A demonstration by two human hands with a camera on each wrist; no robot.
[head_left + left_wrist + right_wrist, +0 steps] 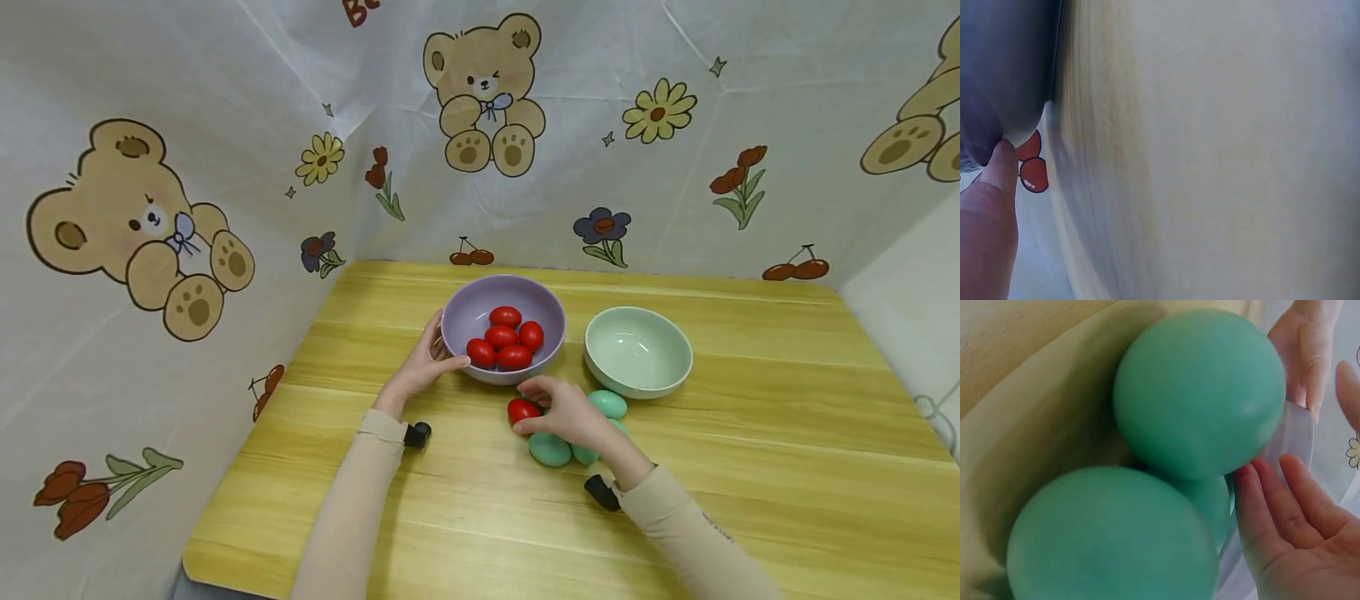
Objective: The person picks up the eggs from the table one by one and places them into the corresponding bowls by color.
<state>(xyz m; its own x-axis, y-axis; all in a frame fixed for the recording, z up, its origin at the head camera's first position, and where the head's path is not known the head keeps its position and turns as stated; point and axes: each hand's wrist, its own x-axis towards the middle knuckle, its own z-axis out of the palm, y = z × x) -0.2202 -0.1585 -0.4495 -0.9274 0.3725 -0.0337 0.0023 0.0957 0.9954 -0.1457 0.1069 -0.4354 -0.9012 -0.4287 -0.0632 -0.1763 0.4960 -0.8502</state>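
Note:
My left hand [420, 367] holds the purple bowl [551, 358] at its left side, thumb by the front rim and fingers around the outer wall. Inside the bowl lie several red eggs [502, 337]. In the left wrist view the thumb [994, 194] meets the bowl's dark outer side [1013, 56]. My right hand [573, 412] is at a red egg [522, 412] on the table, thumb and fingers spread on either side of it. Several green eggs lie beneath and beside this hand, including one green egg [550, 449] in front. The right wrist view shows the fingers extended beside green eggs [1200, 394].
A pale green bowl [637, 382] with nothing in it stands right of the purple one. All stand on a wood-grain table [787, 467]. A white cloth [300, 83] printed with bears and flowers hangs behind and at the left.

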